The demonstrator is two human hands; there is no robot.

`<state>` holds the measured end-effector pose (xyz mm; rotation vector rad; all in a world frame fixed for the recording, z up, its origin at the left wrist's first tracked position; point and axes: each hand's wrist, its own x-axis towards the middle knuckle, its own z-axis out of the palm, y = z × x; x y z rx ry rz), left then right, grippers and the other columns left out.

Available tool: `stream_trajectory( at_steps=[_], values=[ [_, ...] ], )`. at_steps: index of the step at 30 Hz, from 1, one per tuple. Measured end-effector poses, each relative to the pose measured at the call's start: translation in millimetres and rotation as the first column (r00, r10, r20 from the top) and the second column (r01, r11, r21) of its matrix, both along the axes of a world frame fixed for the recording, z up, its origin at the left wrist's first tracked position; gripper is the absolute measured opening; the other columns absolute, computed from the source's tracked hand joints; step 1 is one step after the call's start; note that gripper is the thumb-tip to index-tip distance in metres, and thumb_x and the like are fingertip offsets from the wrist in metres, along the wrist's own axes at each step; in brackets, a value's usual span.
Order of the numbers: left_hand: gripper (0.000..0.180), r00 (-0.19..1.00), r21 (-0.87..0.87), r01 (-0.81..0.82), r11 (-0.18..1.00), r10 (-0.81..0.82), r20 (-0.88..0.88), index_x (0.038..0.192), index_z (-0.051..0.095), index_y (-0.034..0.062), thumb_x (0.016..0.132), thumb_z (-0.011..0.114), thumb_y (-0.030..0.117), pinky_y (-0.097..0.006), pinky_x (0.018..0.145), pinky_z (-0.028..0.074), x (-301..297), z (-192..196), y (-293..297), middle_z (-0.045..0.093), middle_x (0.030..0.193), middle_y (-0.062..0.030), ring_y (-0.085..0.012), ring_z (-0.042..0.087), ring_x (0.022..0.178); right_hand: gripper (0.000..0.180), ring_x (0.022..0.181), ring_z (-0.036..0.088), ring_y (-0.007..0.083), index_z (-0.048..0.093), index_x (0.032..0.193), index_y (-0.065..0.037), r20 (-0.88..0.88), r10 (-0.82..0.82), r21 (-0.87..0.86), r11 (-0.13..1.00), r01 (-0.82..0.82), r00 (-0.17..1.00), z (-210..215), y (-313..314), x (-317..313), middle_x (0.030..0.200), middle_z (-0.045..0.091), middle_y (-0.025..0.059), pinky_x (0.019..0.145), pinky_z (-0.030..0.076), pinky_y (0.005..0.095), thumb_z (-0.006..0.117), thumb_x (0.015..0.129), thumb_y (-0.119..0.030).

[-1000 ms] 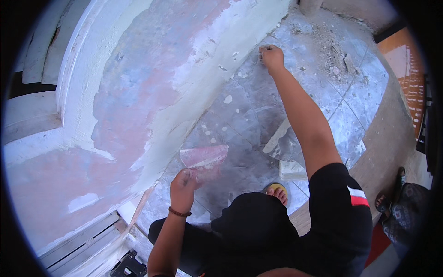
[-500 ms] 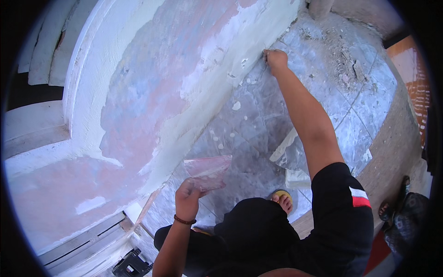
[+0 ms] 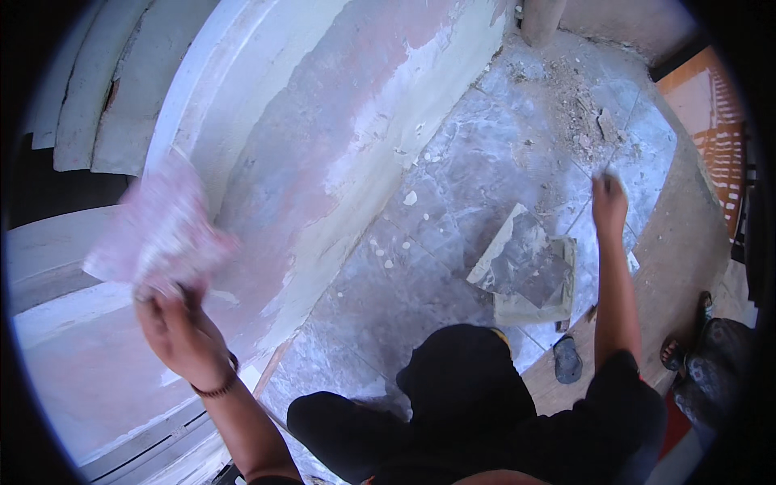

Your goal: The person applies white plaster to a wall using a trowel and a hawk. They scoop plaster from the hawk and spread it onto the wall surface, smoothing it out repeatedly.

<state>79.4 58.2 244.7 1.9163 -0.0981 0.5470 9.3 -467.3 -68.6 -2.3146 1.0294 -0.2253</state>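
My left hand (image 3: pixel 179 331), with a beaded bracelet at the wrist, grips the lower edge of a thin pinkish sheet (image 3: pixel 166 226). The sheet is smeared by motion, dusted white, and raised in front of the wall (image 3: pixel 323 145), which has patchy pink, blue and white coats. Out to the right, above the tiled floor, my right hand (image 3: pixel 610 204) is closed. A small dark bit shows at its fingertips, too blurred to name.
A whitish tray (image 3: pixel 533 311) with a jagged grey-white slab (image 3: pixel 521 257) over it stands in front of my knees. Rubble (image 3: pixel 586 113) lies on the far tiles, and white flakes (image 3: pixel 411 197) along the wall's foot. A person's feet (image 3: pixel 671 352) show at the right edge.
My left hand has lifted the sheet up and to the left. My right hand has left the foot of the wall and swung right and nearer to me.
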Motion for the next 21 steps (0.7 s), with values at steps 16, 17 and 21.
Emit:
stream_trajectory(
  at_steps=[16, 17, 21],
  values=[
    [0.026, 0.95, 0.425, -0.074, 0.902, -0.066, 0.306, 0.108, 0.06, -0.0054, 0.093, 0.059, 0.016, -0.033, 0.085, 0.047, 120.3, 38.9, -73.3, 0.066, 0.103, -0.0152, -0.0219, 0.061, 0.094, 0.051, 0.082, 0.065, 0.0249, 0.052, 0.124, 0.006, 0.043, -0.446, 0.765, 0.591, 0.257, 0.894, -29.5, 145.3, -159.4, 0.097, 0.066, 0.0156, 0.077, 0.052, 0.0376, 0.074, 0.082, -0.012],
    [0.026, 0.947, 0.395, -0.016, 0.919, -0.112, 0.3, 0.105, 0.059, -0.0045, 0.092, 0.059, 0.018, -0.034, 0.085, 0.047, 128.1, 40.5, -74.6, 0.067, 0.1, -0.017, -0.0258, 0.063, 0.093, 0.043, 0.084, 0.062, 0.0197, 0.054, 0.122, 0.005, 0.067, -0.458, 0.826, 0.524, 0.209, 0.886, -28.6, 145.1, -158.7, 0.099, 0.065, 0.0115, 0.077, 0.05, 0.0369, 0.069, 0.085, -0.01],
    [0.032, 0.979, 0.286, 0.021, 0.958, -0.078, 0.19, 0.109, 0.06, -0.0049, 0.09, 0.058, 0.021, -0.04, 0.087, 0.048, 153.4, 32.6, -71.5, 0.068, 0.101, -0.0232, -0.0368, 0.064, 0.098, 0.04, 0.099, 0.059, 0.0196, 0.054, 0.123, 0.007, 0.208, -0.534, 0.82, 0.552, 0.152, 0.819, 0.1, 154.3, -148.6, 0.108, 0.063, 0.0139, 0.087, 0.047, 0.0343, 0.061, 0.093, -0.019]
  ],
)
